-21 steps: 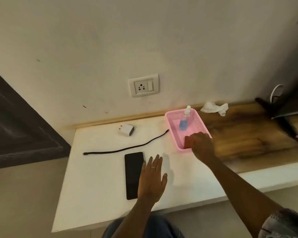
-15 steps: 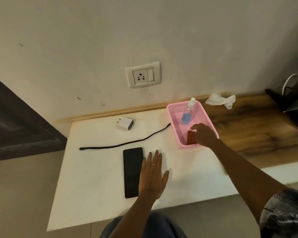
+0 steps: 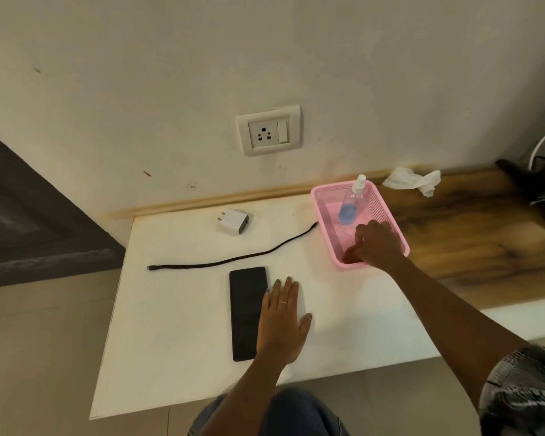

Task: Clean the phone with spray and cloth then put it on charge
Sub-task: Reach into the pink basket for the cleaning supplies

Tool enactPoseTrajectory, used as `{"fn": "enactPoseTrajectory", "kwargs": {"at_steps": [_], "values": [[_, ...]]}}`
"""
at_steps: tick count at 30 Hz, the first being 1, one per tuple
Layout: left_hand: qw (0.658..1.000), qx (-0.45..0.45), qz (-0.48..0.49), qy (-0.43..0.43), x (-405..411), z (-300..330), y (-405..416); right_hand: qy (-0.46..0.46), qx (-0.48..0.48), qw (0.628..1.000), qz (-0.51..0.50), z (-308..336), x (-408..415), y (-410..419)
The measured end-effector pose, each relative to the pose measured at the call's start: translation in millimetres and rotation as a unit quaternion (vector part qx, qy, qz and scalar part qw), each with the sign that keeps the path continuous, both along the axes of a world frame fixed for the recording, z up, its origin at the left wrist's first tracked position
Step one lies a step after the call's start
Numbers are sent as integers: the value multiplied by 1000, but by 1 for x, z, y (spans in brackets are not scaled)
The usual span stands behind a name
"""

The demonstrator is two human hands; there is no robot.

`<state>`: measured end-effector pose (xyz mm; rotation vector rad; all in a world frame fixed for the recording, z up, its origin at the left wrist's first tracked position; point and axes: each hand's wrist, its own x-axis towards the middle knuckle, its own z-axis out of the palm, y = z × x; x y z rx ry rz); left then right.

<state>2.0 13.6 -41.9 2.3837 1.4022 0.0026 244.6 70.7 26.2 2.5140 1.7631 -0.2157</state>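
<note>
The left hand [image 3: 282, 325] lies flat, fingers spread, its edge over the black phone [image 3: 247, 313] on the white table [image 3: 170, 341]. Beyond, the right hand [image 3: 376, 245] pinches a red cloth [image 3: 348, 255] inside the pink basket [image 3: 324, 221], near the spray bottle [image 3: 350, 202].

phone [image 3: 247, 313] left of basket [image 3: 326, 215], cable [image 3: 233, 262] behind phone

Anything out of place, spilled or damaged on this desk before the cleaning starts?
Little stands out. A crumpled tissue lies loose on the wooden shelf by the wall. The spray bottle leans tilted inside the pink basket. Charger and cable sit unplugged. No spill or damage shows.
</note>
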Motion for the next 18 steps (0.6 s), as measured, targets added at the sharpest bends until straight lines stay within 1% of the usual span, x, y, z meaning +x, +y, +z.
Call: {"fn": "enactPoseTrajectory", "kwargs": {"at_steps": [2, 4, 5, 7, 9, 10, 12, 13, 16, 18], "values": [[998, -40, 27, -50, 2, 6, 5, 100, 75, 991, -40, 11, -4, -8], [986, -81, 73, -125, 7, 17, 10, 212, 125, 966, -84, 23, -12, -14], [973, -105, 107, -173, 11, 23, 11, 264, 136, 949, -107, 28, -15, -16], [926, -162, 188, -284, 14, 38, 11, 361, 149, 908, -152, 41, -23, -22], [866, -232, 244, -371, 15, 57, 7, 460, 158, 856, -174, 55, -36, -32], [828, -280, 265, -408, 16, 65, 6, 498, 156, 835, -174, 60, -44, -38], [741, -373, 300, -472, 13, 83, 3, 544, 135, 810, -172, 68, -63, -51], [716, -400, 302, -486, 10, 91, 2, 561, 119, 801, -170, 70, -73, -58], [701, -439, 282, -486, -4, 109, -6, 608, 75, 779, -132, 79, -101, -77], [688, -445, 290, -494, -16, 112, -13, 622, 63, 771, -118, 82, -116, -89]]}}
